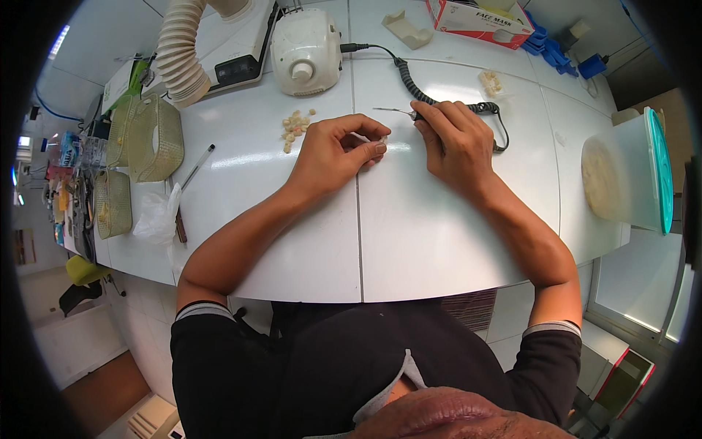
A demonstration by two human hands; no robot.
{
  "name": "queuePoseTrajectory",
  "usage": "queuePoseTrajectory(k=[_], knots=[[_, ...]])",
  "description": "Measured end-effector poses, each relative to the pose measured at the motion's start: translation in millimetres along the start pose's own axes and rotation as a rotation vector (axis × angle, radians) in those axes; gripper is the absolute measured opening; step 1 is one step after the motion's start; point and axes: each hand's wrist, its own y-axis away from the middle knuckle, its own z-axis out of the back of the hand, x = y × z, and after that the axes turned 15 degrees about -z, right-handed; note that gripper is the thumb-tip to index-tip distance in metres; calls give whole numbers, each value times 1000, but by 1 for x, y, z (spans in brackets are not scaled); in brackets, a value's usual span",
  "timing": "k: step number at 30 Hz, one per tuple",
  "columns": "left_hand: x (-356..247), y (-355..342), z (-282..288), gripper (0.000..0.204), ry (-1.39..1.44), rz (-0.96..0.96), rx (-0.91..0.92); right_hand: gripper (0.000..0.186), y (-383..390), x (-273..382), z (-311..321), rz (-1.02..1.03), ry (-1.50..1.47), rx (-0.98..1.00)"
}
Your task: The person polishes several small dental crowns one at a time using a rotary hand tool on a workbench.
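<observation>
Left grip pinches small piece, right grip clasps handpiece; tub holds beige material.

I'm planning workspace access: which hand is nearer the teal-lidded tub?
Right. The right hand is left of the tub; the left hand is farther left.

Wide room at the near edge of the table; the far edge is crowded.
Between the person's forearms, a hand could slide in from the near edge. At the far edge, a white machine and its curly black cord block the way. A thin tool in the right hand pokes toward the left hand. Baskets and a plastic bag fill the left end, and a big tub stands by the right end.
</observation>
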Motion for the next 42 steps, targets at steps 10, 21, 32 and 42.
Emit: queuePoseTrajectory(k=[10, 21, 32, 42], knots=[[-24, 11, 33, 26, -543, -363, -51, 14, 7, 1, -2, -1, 46, -33], [-17, 42, 50, 24, -608, -213, -12, 13, 10, 3, -2, 37, 92, -31], [12, 49, 57, 21, -98, -155, -127, 16, -20, 52, -13, -65, -36, -6], [17, 60, 52, 23, -113, -178, -151, 15, 16, 75, -8, 52, 21, 173]])
